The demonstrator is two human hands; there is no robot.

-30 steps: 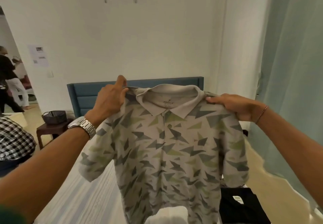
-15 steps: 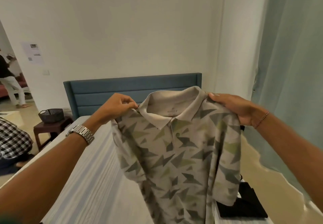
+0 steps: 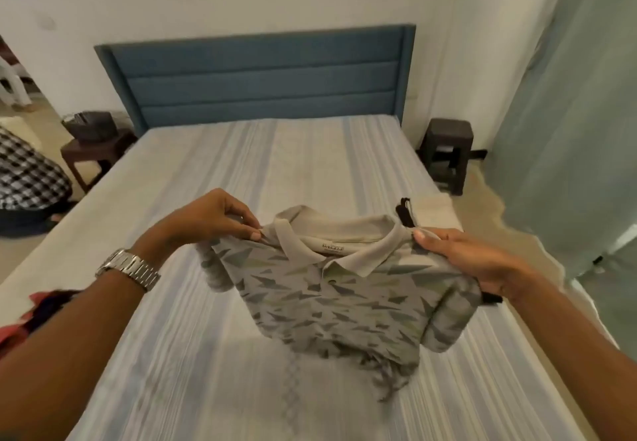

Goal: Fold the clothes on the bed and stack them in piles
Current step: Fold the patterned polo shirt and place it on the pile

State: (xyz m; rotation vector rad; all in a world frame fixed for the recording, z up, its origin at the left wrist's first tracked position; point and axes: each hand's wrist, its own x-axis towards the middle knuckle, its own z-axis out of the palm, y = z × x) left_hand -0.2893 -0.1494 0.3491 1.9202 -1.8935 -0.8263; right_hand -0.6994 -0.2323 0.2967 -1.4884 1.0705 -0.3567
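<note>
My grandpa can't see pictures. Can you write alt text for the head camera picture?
Two hands, left hand and right hand, pinch the shoulders of a grey collared polo shirt with green triangle print, lowering it onto a striped bed sheet. A blue padded headboard stands behind.

Single head-worn wide-angle view, no second camera, so no shared area. It looks forward and down along the bed [image 3: 213, 178] from its foot end toward the blue headboard [image 3: 262, 75] at upper centre. Close range: both forearms enter from the lower corners, left hand [image 3: 210, 220] and right hand [image 3: 482, 261] mid-frame holding a patterned shirt [image 3: 337, 299]. Edges bend from lens distortion. Curtain [image 3: 568, 130] fills the right edge; side stool [image 3: 448, 154] sits at right centre.
</note>
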